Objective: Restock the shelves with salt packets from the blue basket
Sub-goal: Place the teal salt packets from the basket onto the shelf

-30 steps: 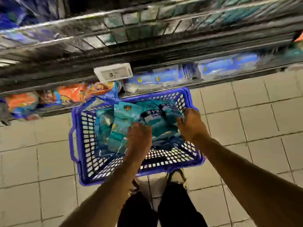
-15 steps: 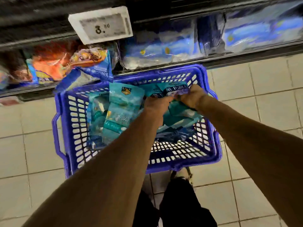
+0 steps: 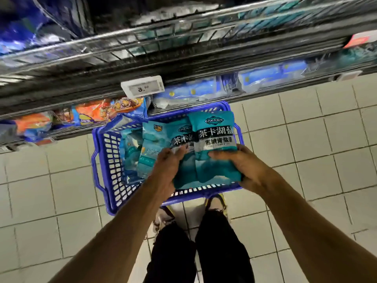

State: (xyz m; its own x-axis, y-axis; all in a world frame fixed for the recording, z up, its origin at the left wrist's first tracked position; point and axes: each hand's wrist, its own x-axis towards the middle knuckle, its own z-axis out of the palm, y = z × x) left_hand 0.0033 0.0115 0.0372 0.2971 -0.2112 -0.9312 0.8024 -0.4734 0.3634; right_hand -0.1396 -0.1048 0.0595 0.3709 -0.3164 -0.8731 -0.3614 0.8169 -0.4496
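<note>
A blue plastic basket (image 3: 106,160) stands on the tiled floor in front of the shelves. Teal salt packets (image 3: 146,152) lie inside it on the left. Above the basket I hold two teal salt packets with black bands side by side. My right hand (image 3: 242,166) grips the right packet (image 3: 214,135) at its lower half. My left hand (image 3: 167,168) grips the left packet (image 3: 181,139), which sits partly behind the right one.
Wire shelves (image 3: 183,37) rise ahead, the upper one blurred. A white price tag (image 3: 142,88) reading 3.00 hangs on a shelf edge. Orange snack bags (image 3: 91,113) and blue-white packets (image 3: 193,92) fill the bottom shelf. My legs and shoes (image 3: 216,203) stand just behind the basket.
Both hands have lifted two salt packets up out of the basket and towards me. The view has tilted up, showing more of the shelves.
</note>
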